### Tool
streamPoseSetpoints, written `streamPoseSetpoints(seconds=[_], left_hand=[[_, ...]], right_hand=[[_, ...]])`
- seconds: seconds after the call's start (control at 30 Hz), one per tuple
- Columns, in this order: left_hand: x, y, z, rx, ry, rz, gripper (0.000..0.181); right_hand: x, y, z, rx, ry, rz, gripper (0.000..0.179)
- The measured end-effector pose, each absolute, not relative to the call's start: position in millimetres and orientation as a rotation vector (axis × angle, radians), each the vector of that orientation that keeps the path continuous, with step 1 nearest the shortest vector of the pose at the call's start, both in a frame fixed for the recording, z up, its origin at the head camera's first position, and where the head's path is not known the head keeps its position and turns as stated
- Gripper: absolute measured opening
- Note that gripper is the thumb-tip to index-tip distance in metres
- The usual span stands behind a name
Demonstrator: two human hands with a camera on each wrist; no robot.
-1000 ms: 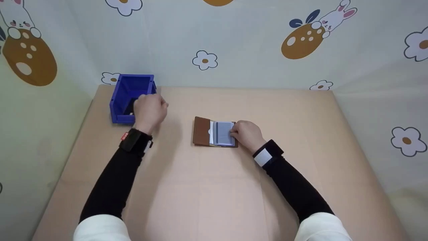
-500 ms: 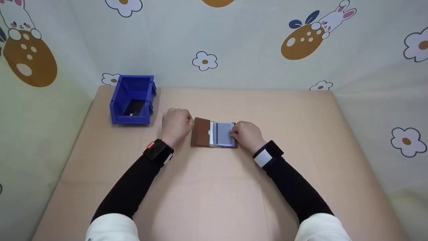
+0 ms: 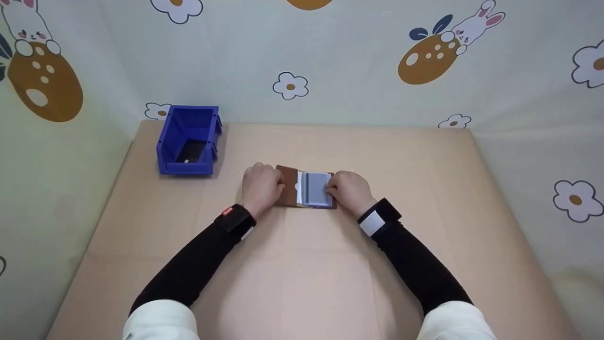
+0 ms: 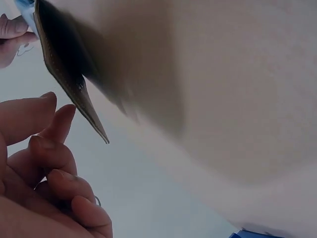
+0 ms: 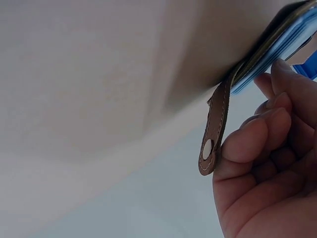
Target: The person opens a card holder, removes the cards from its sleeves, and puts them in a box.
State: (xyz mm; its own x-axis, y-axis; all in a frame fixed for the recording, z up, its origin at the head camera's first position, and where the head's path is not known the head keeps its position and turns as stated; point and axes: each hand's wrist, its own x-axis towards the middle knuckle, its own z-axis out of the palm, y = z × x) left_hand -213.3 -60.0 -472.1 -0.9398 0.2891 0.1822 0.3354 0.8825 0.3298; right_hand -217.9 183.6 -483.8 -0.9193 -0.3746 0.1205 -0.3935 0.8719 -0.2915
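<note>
Backdrop: a pale cloth printed with rabbits, brown egg-like shapes and white flowers (image 3: 236,61), behind and along both sides of the table.
Table: a flat beige tabletop (image 3: 330,274) beneath everything.
Arms: two black lower sleeves (image 3: 184,267) with white fabric above the elbows, reaching in from the near side.
Bin: a blue plastic open-fronted bin (image 3: 186,169) at the far left, its low lip toward the near side.
Card holder: a brown leather-look folding card holder (image 3: 291,194) open at the middle of the table, right of the bin and between the hands.
Left hand: the left hand (image 3: 262,186) is at the holder's left cover — thumb and forefinger apart, the forefinger's tip at the cover's edge, the other fingers loosely bent.
Right hand: the right hand (image 3: 353,189) pinches the right edge of the bluish clear plastic pages (image 3: 317,189) between thumb and forefinger.
Bin contents: a dark flat item (image 3: 191,150) on the bin's floor; what it is, I cannot tell.
Strap: a brown stitched closing strap (image 5: 216,119) hangs from the holder beside the right hand — a round silvery snap (image 5: 208,148) near its end.
</note>
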Motion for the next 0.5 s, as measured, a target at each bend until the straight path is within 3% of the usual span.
streamPoseSetpoints(seconds=[0.5], left_hand=[[-213.9,-61.2,-487.8,-0.544,-2.914,-0.506,0.011]], right_hand=[[-217.7,182.7,-484.3,0.592,-2.992,0.487,0.009]])
